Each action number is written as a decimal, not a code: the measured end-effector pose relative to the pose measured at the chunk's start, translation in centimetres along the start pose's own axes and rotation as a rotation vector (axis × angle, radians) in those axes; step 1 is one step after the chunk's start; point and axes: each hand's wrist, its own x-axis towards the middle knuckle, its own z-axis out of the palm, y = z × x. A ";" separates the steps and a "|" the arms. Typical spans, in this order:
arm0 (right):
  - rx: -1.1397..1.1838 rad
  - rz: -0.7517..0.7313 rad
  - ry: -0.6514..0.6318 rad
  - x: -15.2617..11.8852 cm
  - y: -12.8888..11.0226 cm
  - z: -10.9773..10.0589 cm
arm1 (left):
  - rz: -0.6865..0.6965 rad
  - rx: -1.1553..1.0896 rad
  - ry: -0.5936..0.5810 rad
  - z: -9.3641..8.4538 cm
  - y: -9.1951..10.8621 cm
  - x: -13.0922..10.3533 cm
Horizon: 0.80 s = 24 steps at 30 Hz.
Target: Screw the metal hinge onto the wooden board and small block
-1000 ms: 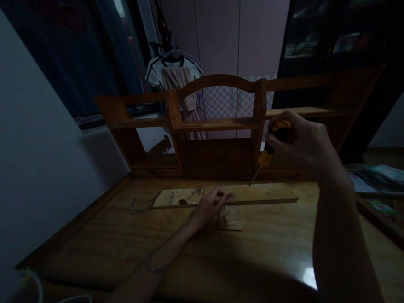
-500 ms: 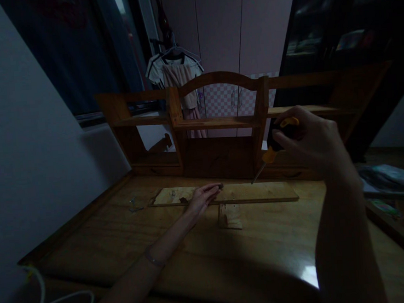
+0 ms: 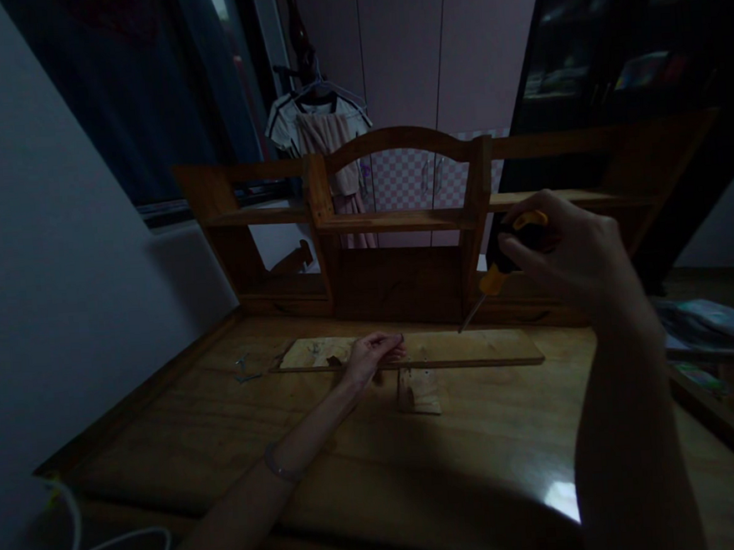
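My right hand (image 3: pixel 582 247) is raised above the desk and wrapped round the black and yellow handle of a screwdriver (image 3: pixel 491 281). Its thin shaft slants down and left, the tip just over the far edge of a long pale wooden board (image 3: pixel 478 348). Low over that board, left of the tip, my left hand (image 3: pixel 372 354) has its fingers pinched together. Whatever is between those fingertips is too small and dark to name. A small wooden block (image 3: pixel 420 391) lies against the board's near edge. Several small metal pieces, perhaps screws, (image 3: pixel 245 372) lie at the left.
The wooden desk (image 3: pixel 330 470) carries a shelf unit (image 3: pixel 394 221) along its back. A white wall (image 3: pixel 76 245) borders the left. A white cable (image 3: pixel 76 530) hangs at the lower left. Plastic-wrapped items (image 3: pixel 716 324) lie beyond the right side.
My left fingers have curled in more, and the small dark thing at their tips shows less. My right hand and the screwdriver have hardly moved; the view has shifted slightly.
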 end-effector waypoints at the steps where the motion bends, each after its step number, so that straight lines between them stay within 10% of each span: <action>1: -0.002 0.000 0.001 0.0 0.0 0.0 | -0.007 0.006 -0.003 0.0 0.1 -0.1; 24: -0.022 -0.005 -0.008 0.0 0.3 0.1 | -0.013 0.056 -0.058 0.1 -0.7 0.1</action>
